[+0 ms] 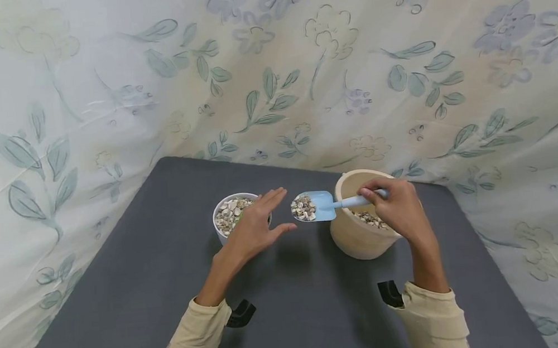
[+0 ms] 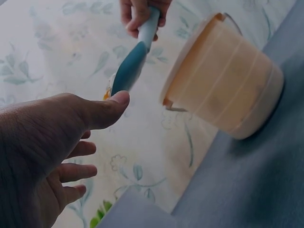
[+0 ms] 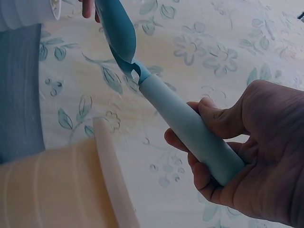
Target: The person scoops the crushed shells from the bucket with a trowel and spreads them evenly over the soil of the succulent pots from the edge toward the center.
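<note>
My right hand grips the handle of a light blue scoop loaded with small pebbles; the right wrist view shows my fingers curled round that handle. The scoop is held in the air between a beige pot holding pebbles on the right and a small white pot full of pebbles on the left. My left hand hovers with fingers spread beside the white pot, its thumb near the scoop's blade. It holds nothing.
Both pots stand on a dark grey table. A floral cloth covers the background and drapes round the table's sides. The near half of the table holds only my forearms.
</note>
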{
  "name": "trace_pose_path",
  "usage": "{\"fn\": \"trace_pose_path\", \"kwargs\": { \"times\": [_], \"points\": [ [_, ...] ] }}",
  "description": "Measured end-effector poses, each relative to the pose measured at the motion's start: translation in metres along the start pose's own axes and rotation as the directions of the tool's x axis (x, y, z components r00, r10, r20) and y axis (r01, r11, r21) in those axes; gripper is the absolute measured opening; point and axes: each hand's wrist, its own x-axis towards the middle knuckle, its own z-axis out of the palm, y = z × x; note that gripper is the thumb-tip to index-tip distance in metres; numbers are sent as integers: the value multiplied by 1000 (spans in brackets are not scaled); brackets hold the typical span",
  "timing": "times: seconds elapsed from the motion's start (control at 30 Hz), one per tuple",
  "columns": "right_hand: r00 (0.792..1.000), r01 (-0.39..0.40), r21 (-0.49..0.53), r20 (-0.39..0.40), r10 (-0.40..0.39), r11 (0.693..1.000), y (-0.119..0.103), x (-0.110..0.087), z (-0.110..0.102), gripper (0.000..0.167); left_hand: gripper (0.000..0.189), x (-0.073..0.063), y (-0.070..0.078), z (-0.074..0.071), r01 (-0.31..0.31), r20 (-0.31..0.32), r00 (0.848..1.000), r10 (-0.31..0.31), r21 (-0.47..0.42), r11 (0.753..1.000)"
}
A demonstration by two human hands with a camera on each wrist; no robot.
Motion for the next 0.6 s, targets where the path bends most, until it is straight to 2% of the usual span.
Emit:
{"fn": "trace_pose_path", "kwargs": {
  "times": [0.23,0.37,0.6],
  "points": [
    [998,14,86,61,-19,996,-9,9,19,8,77,-8,-9,-9,32,17,999,-33,8,999],
    [996,35,78,78,-41,996,-13,15,30,7,78,-14,-14,-15,56,29,998,-56,-4,998],
    [985,53,78,161,-65,996,-26,25,50,9,80,-27,-29,-23,32,21,999,-32,4,999]
  ]
}}
